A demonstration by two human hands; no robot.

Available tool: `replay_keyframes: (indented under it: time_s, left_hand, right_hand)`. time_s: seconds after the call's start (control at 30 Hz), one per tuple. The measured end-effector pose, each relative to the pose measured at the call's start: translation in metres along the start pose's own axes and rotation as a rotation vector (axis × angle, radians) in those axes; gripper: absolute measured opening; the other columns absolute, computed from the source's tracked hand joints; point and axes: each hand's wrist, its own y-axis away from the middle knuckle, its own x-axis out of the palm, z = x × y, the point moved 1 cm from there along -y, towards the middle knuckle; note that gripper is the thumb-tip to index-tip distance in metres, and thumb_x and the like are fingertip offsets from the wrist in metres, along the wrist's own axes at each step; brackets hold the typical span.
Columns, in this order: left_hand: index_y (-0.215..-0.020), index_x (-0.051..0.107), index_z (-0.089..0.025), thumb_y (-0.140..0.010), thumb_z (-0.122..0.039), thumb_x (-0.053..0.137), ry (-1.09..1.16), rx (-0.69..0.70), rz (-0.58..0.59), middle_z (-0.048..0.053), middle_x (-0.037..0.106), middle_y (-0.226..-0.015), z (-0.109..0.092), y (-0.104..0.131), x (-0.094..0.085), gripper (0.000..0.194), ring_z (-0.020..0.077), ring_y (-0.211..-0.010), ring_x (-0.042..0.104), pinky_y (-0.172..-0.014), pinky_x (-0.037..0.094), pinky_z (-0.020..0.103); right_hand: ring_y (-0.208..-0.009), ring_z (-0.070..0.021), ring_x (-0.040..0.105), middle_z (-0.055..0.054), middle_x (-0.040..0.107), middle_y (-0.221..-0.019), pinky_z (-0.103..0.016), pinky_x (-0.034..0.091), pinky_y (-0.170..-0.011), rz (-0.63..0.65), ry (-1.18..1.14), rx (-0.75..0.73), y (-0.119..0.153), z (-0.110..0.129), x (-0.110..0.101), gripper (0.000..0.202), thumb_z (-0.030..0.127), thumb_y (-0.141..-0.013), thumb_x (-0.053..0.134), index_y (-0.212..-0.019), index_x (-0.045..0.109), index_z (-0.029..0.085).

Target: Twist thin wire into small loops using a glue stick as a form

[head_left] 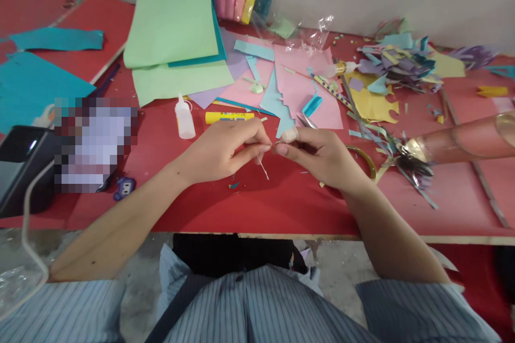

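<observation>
My left hand is closed in a pinch above the red table. A thin white strip hangs down from its fingertips. Almost touching it, my right hand pinches something tiny and dark that I cannot make out. A pale wrap covers one of the right fingertips. Partly hidden beneath the right hand lie scissors; a gold-coloured handle loop shows on the right. Behind the left hand are a yellow glue stick and a small white squeeze bottle.
Coloured paper sheets and pink paper lie at the back. Paper scraps are heaped at the back right. A pinkish cylinder lies at right. A blurred phone and white cable are left.
</observation>
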Motion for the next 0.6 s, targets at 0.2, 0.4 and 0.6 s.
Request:
replay_keyframes:
  time_s: [0.2, 0.4, 0.6]
  left_hand:
    - [-0.091, 0.056, -0.018, -0.101, -0.019, 0.054, 0.024, -0.046, 0.001, -0.002, 0.071, -0.077, 0.0, -0.001, -0.001, 0.01, 0.0115, -0.073, 0.068, -0.069, 0.046, 0.024]
    - [-0.091, 0.058, -0.019, -0.099, -0.017, 0.051, -0.175, -0.003, -0.017, -0.001, 0.069, -0.077, 0.005, -0.001, 0.001, 0.011, 0.0142, -0.071, 0.064, -0.065, 0.043, 0.027]
    - [-0.089, 0.061, -0.017, -0.103, -0.025, 0.04, -0.494, 0.102, -0.019, 0.006, 0.071, -0.077, 0.011, 0.0, 0.007, 0.027, 0.0192, -0.07, 0.064, -0.059, 0.036, 0.031]
  right_hand:
    - [-0.056, -0.0076, 0.034, 0.006, 0.042, -0.061, -0.024, 0.028, -0.052, 0.035, 0.019, -0.055, 0.003, 0.003, -0.005, 0.03, 0.042, -0.094, 0.068, -0.075, 0.064, 0.019]
    - [-0.051, -0.0089, 0.038, 0.003, 0.051, -0.06, -0.026, 0.031, -0.048, -0.013, 0.084, -0.101, 0.004, 0.004, -0.006, 0.031, 0.045, -0.094, 0.067, -0.074, 0.066, 0.022]
    - [-0.048, -0.0098, 0.042, 0.003, 0.058, -0.058, -0.027, 0.036, -0.051, -0.101, 0.268, -0.316, 0.005, 0.004, -0.002, 0.019, 0.034, -0.097, 0.066, -0.081, 0.069, 0.024]
